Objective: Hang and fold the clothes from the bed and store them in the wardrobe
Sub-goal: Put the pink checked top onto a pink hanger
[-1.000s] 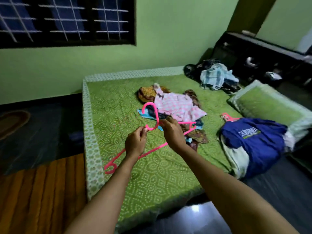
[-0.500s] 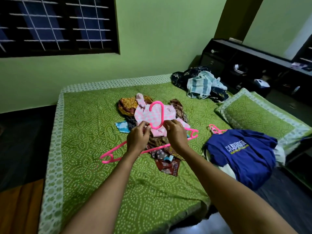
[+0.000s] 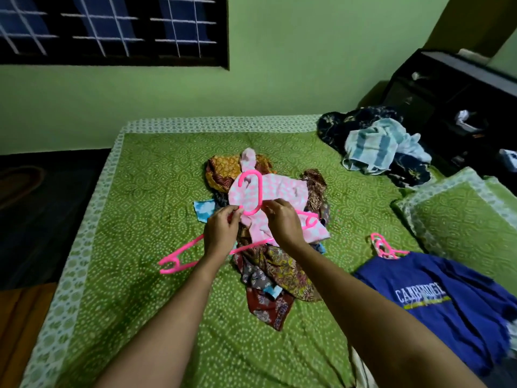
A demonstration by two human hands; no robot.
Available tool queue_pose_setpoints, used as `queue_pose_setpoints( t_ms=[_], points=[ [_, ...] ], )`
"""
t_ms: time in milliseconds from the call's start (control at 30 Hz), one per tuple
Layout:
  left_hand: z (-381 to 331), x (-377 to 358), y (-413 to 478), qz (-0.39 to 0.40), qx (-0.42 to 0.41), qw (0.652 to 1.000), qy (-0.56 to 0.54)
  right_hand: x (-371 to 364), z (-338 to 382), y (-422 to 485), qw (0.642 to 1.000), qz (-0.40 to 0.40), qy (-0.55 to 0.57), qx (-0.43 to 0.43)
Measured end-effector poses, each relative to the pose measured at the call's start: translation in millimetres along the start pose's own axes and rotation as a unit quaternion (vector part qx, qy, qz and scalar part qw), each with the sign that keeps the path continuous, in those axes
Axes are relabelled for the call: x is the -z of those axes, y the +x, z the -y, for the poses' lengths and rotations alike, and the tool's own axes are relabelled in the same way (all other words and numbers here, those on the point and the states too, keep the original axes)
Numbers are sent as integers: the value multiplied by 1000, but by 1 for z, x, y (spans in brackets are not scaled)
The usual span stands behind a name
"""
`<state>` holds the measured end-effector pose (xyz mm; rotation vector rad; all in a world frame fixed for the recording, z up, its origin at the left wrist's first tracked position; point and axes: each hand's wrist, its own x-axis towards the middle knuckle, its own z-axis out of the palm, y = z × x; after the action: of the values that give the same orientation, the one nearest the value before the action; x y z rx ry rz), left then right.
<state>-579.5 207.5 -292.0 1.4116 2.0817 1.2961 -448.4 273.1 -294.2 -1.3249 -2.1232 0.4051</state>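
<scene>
L hand (image 3: pixel 221 231) & R hand (image 3: pixel 282 222) both pinch bright pink plastic hanger (image 3: pixel 261 191) at neck; since 1 s ago it's come over pink checked cloth garment (image 3: pixel 282 189), directly beyond hands. Hanging looks abt to start.

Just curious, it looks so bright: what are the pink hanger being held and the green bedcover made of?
Pink hanger: probably moulded plastic, smooth and slightly shiny, one even neon colour. Green bedcover: seemingly printed cotton-like cloth, matte, with soft wrinkles.
</scene>
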Motion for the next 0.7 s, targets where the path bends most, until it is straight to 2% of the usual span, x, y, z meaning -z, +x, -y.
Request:
queue_pose_setpoints(
  t_ms=[233,333,500,700],
  points=[
    [2,-26,3,-89,86,992,-5,-10,-33,41,987,96,70,109],
    [5,-35,-2,-141,126,982,-18,-19,-49,56,980,110,89,141],
    [19,-47,-6,-207,196,958,-26,-45,-82,72,978,158,107,89],
    [48,-57,2,-234,233,944,-19,-93,-122,83,967,238,92,21]
  ],
)
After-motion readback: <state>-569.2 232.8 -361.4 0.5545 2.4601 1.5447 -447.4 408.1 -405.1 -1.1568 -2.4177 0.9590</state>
